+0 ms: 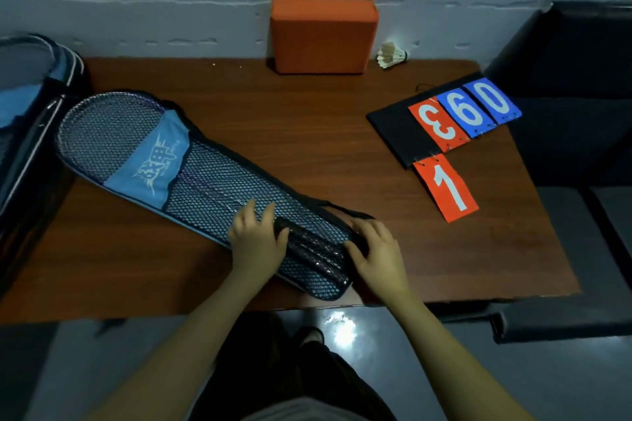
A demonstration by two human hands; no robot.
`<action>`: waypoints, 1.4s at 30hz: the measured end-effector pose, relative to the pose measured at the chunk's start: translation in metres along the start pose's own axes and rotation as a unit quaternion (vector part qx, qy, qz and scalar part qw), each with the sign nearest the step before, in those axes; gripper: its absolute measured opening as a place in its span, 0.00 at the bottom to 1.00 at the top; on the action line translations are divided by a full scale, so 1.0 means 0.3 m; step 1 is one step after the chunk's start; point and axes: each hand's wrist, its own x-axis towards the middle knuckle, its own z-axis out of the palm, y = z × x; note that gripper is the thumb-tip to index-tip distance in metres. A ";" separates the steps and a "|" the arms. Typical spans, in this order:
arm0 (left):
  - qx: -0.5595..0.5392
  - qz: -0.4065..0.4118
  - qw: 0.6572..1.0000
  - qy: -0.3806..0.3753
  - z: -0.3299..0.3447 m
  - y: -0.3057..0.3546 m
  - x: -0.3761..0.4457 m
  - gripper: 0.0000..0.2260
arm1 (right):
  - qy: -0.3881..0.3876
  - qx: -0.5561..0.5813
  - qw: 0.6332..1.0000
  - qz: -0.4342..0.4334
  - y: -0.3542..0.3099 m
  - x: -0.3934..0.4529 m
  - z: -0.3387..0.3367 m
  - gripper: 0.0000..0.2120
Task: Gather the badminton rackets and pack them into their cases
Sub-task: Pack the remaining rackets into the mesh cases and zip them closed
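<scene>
Evidently to steady it for closing, left hand (257, 238) pressed flat, fingers spread, on the mesh case (191, 181) holding rackets, while right hand (376, 251) curled around its near-right edge on the counter (307, 133).

Bare forearms, dark trousers (273, 369), grey shirt hem (290, 412).

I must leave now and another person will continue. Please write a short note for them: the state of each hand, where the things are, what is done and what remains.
Left hand: flat on the mesh racket case, near the handle end, gripping nothing.
Right hand: at the edge of the same end, fingers on the case; whether it pinches something cannot be seen.
The case lies diagonally on the brown table, with rackets already inside, visible through the mesh.
A second bag is at the far left edge, partly out of view.
Done: rackets are in this case.
Left: close the handle end, if it is still open; check the second bag.
</scene>
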 end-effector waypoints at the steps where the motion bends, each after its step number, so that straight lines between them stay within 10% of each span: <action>1: 0.007 -0.036 0.999 -0.010 -0.007 -0.029 -0.010 0.25 | -0.013 -0.010 1.000 0.005 -0.016 0.026 0.012 0.20; 5: 0.008 -0.118 0.991 -0.069 -0.011 -0.136 -0.013 0.32 | -0.062 -0.077 0.995 -0.007 -0.082 0.138 0.056 0.21; 21: 0.028 0.061 0.980 -0.188 -0.045 -0.329 0.127 0.31 | -0.027 0.065 0.998 -0.003 -0.171 0.145 0.140 0.17; 29: -0.063 -0.038 0.996 -0.044 -0.120 -0.391 0.124 0.32 | -0.035 -0.043 0.998 0.013 -0.309 0.265 0.210 0.20; 42: -0.276 -0.067 0.958 -0.045 -0.185 -0.532 0.230 0.32 | -0.106 -0.148 0.982 0.053 -0.571 0.519 0.315 0.23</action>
